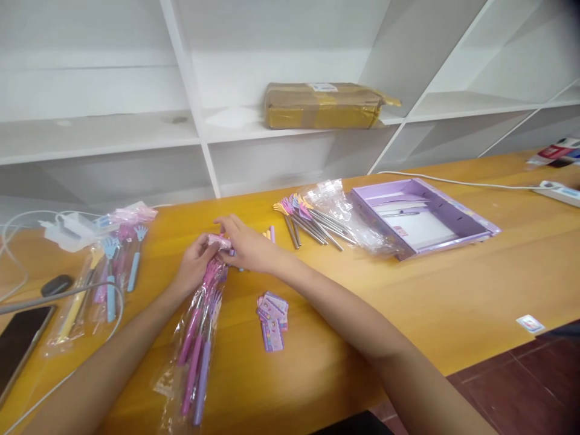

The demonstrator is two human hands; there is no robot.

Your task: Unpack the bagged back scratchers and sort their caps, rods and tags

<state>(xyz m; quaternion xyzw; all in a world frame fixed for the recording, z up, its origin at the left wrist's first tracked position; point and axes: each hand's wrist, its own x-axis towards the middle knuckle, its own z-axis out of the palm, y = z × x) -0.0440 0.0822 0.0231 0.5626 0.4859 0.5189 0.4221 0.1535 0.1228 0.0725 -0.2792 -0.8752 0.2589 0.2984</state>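
Both hands meet at the folded pink-and-white top of a clear plastic bag [170, 382]. My left hand [196, 264] is closed around the near side of that top, and my right hand [248, 244] pinches it from the other side; its fingertips partly hide the fold. Inside or under the plastic, pink and purple back scratchers [194, 368] lie on the table, hand-shaped ends toward my fingers. Small purple printed cards [273, 317] are piled right of the bag. Behind my right hand, a few coloured handles [270, 234] show in part.
Loose back scratchers with metal rods [312, 220] lie beside crumpled plastic [335, 202] and an open purple box [419, 249]. At left are bagged back scratchers [110, 281], cables and a phone [20, 338]. A taped carton [322, 107] sits on the shelf.
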